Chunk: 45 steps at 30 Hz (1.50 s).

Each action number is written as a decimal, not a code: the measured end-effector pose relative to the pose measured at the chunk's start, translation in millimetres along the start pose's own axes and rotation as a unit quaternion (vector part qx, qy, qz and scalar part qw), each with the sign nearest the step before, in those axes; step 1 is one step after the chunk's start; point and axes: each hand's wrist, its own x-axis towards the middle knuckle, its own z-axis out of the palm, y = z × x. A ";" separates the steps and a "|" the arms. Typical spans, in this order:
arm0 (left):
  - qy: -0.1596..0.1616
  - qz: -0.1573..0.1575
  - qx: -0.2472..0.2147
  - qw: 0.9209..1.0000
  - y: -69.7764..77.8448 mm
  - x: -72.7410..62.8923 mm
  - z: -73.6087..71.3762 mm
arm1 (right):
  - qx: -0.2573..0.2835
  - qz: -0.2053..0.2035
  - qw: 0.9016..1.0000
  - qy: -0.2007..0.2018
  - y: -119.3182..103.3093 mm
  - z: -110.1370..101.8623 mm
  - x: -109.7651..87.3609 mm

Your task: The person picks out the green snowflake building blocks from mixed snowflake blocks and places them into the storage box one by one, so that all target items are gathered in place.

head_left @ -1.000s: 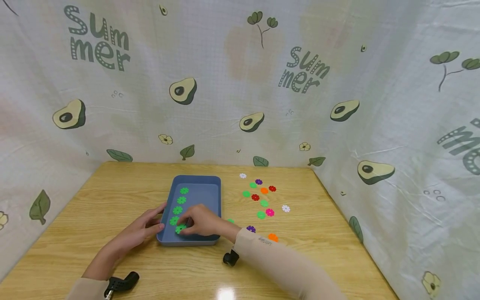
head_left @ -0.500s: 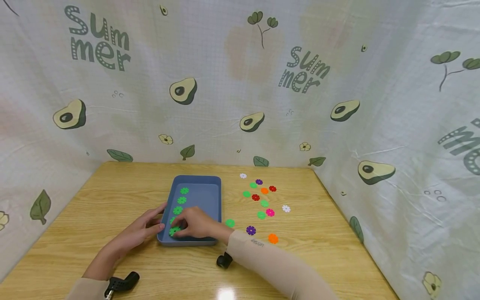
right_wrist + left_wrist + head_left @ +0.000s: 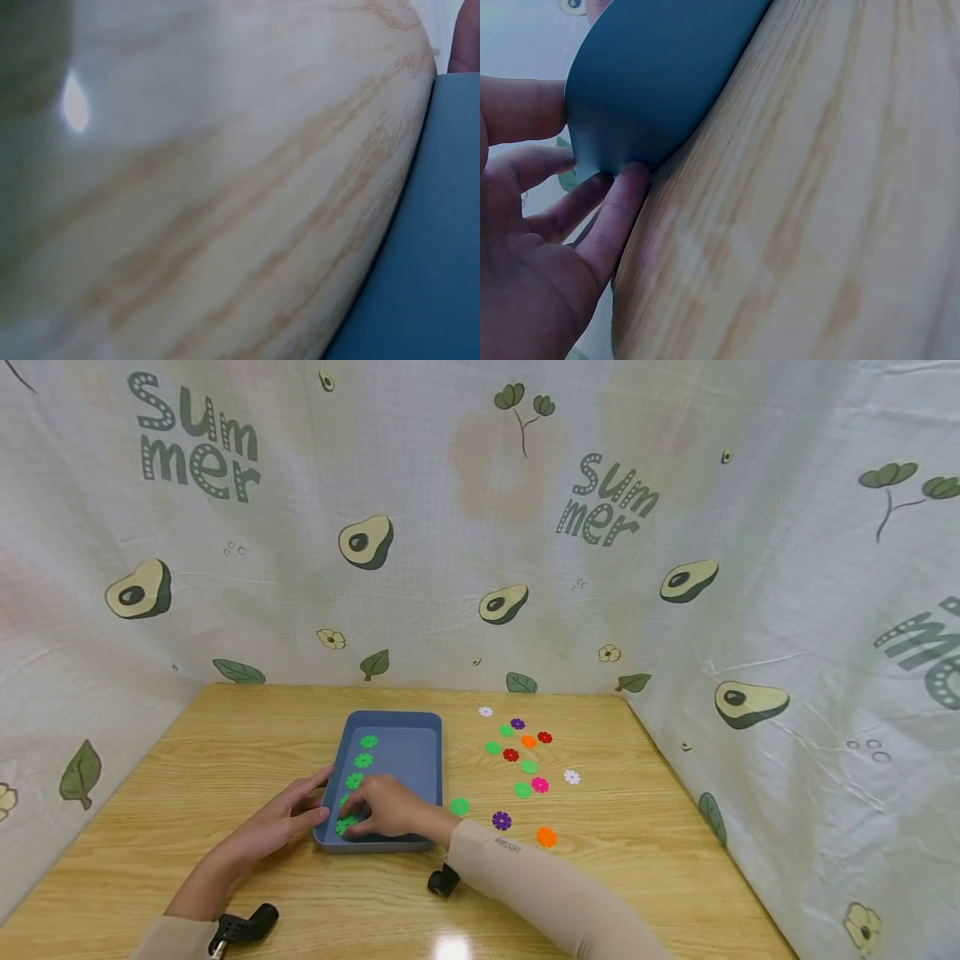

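Observation:
A blue-grey tray [image 3: 408, 752] lies on the wooden table. Down its left side runs a row of green flower-shaped plastic discs [image 3: 363, 760], one partly hidden by fingers. My right hand [image 3: 393, 806] reaches into the tray's near left corner, where thumb and forefinger pinch the nearest green disc [image 3: 345, 826] close to the floor. My left hand [image 3: 281, 814] stays at the tray's left side. In the left wrist view, its extended fingers [image 3: 619, 217] touch the outer wall [image 3: 652, 90]. The right wrist view shows the tray's outer side [image 3: 420, 247], with the pinch out of sight.
Right of the tray lie loose flower discs: several green [image 3: 460, 807], two purple [image 3: 502, 821], two orange [image 3: 546, 837], two red [image 3: 511, 755], two white [image 3: 572, 777] and a pink one [image 3: 540, 785]. A printed curtain [image 3: 450, 527] hangs behind and beside the table [image 3: 360, 910].
My right hand has slid left with the green disc, bringing it nearer the tray's left wall at the row's near end. The left hand has held still.

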 end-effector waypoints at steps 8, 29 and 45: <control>0.003 -0.003 0.003 1.000 0.0 -0.4 0.1 | -0.007 0.006 1.000 -0.005 -1.1 -0.5 1.9; 0.007 -0.005 0.002 1.000 0.6 -0.4 1.0 | 0.017 -0.001 1.000 -0.011 2.1 -4.8 -0.7; 0.015 -0.017 0.015 1.000 1.3 -0.8 1.0 | 0.074 0.012 0.997 0.004 15.7 -43.0 -49.8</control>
